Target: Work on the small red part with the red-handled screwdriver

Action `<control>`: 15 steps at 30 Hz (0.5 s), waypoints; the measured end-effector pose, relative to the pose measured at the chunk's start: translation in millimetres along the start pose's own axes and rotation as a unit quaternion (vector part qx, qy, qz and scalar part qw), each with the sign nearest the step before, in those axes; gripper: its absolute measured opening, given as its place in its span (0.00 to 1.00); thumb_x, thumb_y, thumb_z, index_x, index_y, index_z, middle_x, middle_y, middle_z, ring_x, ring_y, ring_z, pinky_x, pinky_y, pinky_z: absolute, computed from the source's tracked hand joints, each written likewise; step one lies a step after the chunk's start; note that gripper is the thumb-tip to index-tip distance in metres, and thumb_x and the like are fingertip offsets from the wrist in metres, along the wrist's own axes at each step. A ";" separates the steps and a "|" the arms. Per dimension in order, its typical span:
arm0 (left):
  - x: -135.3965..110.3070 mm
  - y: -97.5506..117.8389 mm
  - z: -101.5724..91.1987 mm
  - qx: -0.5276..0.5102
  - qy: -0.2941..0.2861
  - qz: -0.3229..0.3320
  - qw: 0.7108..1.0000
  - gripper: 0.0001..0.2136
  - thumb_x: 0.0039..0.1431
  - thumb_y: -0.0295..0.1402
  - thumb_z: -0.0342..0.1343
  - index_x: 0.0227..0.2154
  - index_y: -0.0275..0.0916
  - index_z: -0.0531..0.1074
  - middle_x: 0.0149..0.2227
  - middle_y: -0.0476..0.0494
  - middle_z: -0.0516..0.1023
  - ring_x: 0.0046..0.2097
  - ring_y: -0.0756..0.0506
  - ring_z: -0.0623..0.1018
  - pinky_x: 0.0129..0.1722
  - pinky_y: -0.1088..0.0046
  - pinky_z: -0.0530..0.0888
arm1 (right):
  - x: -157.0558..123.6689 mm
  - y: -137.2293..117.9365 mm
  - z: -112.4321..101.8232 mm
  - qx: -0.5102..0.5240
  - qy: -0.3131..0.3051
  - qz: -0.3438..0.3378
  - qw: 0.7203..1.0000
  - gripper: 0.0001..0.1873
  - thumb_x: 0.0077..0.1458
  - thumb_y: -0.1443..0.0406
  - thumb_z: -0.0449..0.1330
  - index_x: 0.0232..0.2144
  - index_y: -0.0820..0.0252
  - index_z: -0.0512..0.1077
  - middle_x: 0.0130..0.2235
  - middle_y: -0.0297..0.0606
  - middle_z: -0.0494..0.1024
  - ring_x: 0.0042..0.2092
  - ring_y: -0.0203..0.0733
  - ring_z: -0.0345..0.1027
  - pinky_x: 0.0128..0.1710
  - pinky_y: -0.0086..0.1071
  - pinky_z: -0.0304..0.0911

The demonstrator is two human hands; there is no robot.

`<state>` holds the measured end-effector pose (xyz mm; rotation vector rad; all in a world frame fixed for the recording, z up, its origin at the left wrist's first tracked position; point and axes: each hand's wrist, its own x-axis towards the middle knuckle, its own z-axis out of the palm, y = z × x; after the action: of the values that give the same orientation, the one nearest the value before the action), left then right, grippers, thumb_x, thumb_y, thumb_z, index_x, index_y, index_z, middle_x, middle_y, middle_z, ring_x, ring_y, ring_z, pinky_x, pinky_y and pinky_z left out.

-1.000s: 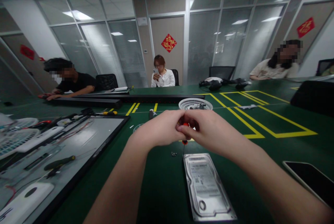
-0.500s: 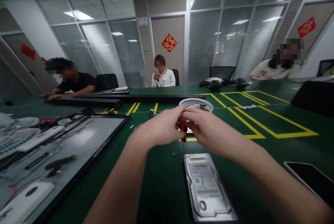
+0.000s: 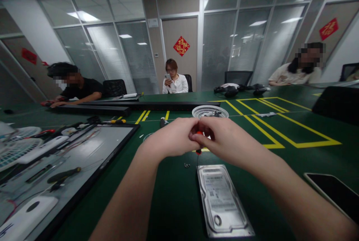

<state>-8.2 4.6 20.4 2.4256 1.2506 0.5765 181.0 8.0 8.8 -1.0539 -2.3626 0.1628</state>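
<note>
My left hand (image 3: 171, 138) and my right hand (image 3: 221, 136) meet above the green table (image 3: 174, 196), fingertips pressed together around a small red-handled screwdriver (image 3: 199, 152). Only its red lower end and thin shaft show below my fingers. The shaft points down at the far edge of a silver hard drive (image 3: 221, 200) lying label-up just in front of me. A few tiny screws (image 3: 186, 165) lie on the table to the drive's left.
A large black-framed panel (image 3: 67, 166) with tools and white parts fills the left. A white fan grille (image 3: 210, 112) lies behind my hands, a dark phone (image 3: 333, 192) at right. Three people sit along the far side; long black bars (image 3: 146, 105) lie there.
My fingers parted slightly half a second ago, showing more of the red handle, then closed over it again. The hands stay in the same place.
</note>
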 end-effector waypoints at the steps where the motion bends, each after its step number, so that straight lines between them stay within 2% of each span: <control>1: -0.5 0.2 -0.2 0.004 0.005 -0.002 1.000 0.15 0.54 0.26 0.62 0.45 0.41 0.75 0.46 0.44 0.83 0.44 0.41 0.81 0.42 0.68 0.75 | 0.0 0.2 0.1 0.000 0.003 -0.004 1.000 0.07 0.65 0.60 0.63 0.44 0.55 0.78 0.41 0.38 0.82 0.39 0.43 0.73 0.35 0.33 0.60; 4: -2.1 -0.5 -0.6 0.009 0.016 -0.010 1.000 0.15 0.54 0.27 0.61 0.46 0.41 0.71 0.46 0.43 0.82 0.43 0.41 0.81 0.40 0.68 0.75 | -0.4 1.1 1.0 0.003 0.012 -0.022 1.000 0.07 0.65 0.62 0.64 0.45 0.56 0.76 0.42 0.39 0.80 0.41 0.44 0.72 0.39 0.35 0.63; 7: -2.8 -2.1 -0.5 0.016 0.022 -0.012 1.000 0.17 0.55 0.27 0.60 0.49 0.42 0.69 0.47 0.42 0.82 0.45 0.40 0.82 0.41 0.68 0.75 | -0.8 2.1 2.5 0.030 0.003 -0.057 0.998 0.09 0.66 0.68 0.62 0.48 0.56 0.75 0.47 0.41 0.79 0.46 0.45 0.72 0.45 0.36 0.65; 10: -2.8 -3.1 -0.4 0.031 0.023 -0.015 0.999 0.22 0.55 0.26 0.60 0.53 0.44 0.68 0.48 0.42 0.82 0.46 0.40 0.82 0.43 0.66 0.76 | -0.5 2.6 3.3 0.056 -0.005 -0.080 0.995 0.11 0.65 0.74 0.57 0.44 0.58 0.74 0.51 0.43 0.77 0.50 0.46 0.72 0.50 0.38 0.65; 15: -2.8 -2.9 0.0 0.044 0.025 -0.017 0.999 0.22 0.55 0.25 0.60 0.53 0.44 0.69 0.49 0.42 0.82 0.48 0.39 0.82 0.47 0.65 0.76 | 1.2 3.3 2.2 0.076 -0.015 -0.081 0.994 0.16 0.61 0.79 0.53 0.42 0.59 0.74 0.50 0.43 0.78 0.49 0.45 0.72 0.49 0.37 0.65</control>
<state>-11.7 3.9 18.5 2.4707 1.3620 0.5877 181.4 11.3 6.4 -0.7901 -2.4071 0.2936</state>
